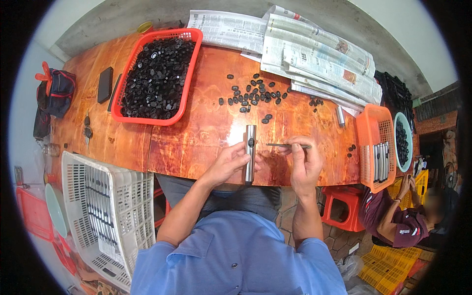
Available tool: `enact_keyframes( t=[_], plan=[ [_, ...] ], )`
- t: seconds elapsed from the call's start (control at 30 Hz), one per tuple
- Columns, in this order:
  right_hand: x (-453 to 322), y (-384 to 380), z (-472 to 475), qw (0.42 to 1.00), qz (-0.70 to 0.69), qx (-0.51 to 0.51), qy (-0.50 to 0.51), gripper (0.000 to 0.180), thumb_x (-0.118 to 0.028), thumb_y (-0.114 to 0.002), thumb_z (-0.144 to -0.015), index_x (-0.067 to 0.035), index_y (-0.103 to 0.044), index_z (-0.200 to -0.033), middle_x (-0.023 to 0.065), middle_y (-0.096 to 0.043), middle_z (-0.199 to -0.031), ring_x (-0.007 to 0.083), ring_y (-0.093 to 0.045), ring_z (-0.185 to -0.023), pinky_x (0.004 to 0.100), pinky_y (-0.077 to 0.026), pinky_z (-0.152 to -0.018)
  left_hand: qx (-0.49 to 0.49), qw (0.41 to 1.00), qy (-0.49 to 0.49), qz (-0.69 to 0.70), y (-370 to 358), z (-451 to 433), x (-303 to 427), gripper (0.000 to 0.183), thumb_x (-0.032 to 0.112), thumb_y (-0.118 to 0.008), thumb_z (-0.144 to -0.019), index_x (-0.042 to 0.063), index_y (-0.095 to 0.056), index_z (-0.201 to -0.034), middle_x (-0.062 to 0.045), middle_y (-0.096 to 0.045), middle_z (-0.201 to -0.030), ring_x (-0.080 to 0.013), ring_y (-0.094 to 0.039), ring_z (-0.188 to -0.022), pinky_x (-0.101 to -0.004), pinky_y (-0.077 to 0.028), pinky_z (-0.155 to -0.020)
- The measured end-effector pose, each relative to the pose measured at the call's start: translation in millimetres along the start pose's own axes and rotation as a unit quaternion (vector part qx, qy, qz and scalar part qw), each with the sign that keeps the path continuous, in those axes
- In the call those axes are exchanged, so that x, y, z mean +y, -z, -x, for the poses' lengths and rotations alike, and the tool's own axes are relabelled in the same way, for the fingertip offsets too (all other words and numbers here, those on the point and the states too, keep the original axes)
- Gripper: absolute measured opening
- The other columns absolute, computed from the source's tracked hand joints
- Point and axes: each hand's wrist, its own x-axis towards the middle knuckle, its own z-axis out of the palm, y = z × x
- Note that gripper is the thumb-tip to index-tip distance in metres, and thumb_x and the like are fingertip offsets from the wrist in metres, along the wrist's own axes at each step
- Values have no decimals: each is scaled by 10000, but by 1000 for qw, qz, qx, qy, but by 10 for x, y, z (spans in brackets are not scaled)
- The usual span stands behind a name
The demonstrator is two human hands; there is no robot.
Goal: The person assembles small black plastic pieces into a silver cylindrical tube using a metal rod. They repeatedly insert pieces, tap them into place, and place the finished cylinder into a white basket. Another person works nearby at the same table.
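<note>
My left hand (236, 162) holds a shiny metal tube (250, 162) upright in the view, near the front edge of the wooden table (199, 147). A small black oval part (251, 142) sits on the tube's side, and the tube's lower end is dark. To the right, my right hand (303, 158) grips a thin dark rod (282, 145), its tip pointing left towards the tube without touching it. Beyond my hands, many loose black oval parts (254, 96) lie scattered on the table.
A red basket (155, 122) full of small black parts stands back left. Newspapers (317, 55) lie at the back. An orange basket (365, 147) with metal tubes and a pale bowl (396, 162) are at right. A white crate (140, 206) stands left; a co-worker (398, 221) sits at right.
</note>
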Motion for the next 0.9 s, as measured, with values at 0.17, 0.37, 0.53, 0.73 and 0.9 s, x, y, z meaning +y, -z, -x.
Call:
enact_keyframes(
  t=[0.17,0.37,0.53,0.73,0.9],
  plan=[
    [145,31,125,998,-44,-7,-40,144,-70,-499,-1060,45,-577,-1097,139,-658,-1042,200,-701,-887,313,-576,-784,-11,1000,-2,-9,12,-34,-23,524,191,-570,-1042,2,-389,-1496,-158,-668,-1160,-229,-697,-1010,-378,-566,-935],
    [125,-127,126,995,-94,2,-38,134,-25,-508,-1043,49,-617,-1073,142,-695,-1039,193,-722,-902,300,-588,-801,-16,1000,0,1,18,-35,-7,503,182,-572,-1039,2,-406,-1479,-152,-666,-1160,-236,-696,-1014,-386,-565,-938],
    [146,-171,128,995,-94,-19,-31,141,-24,-507,-1040,45,-623,-1078,140,-706,-1046,194,-728,-905,301,-589,-800,-19,1000,-3,3,1,-30,13,506,201,-576,-1039,0,-411,-1473,-137,-660,-1178,-234,-696,-1017,-389,-564,-945],
    [132,-175,138,996,-78,-21,-33,146,-24,-503,-1040,49,-623,-1081,139,-709,-1042,194,-733,-900,302,-590,-796,-22,1000,-4,-1,30,-27,-19,501,203,-576,-1040,-5,-418,-1467,-137,-646,-1216,-230,-693,-1029,-390,-561,-955],
    [125,-177,134,997,-69,-20,-39,147,-20,-500,-1040,54,-621,-1080,141,-708,-1040,196,-734,-900,302,-592,-791,-20,1000,-6,-2,11,-29,-9,487,205,-577,-1039,-10,-434,-1452,-140,-650,-1216,-227,-691,-1030,-391,-559,-953]
  ],
)
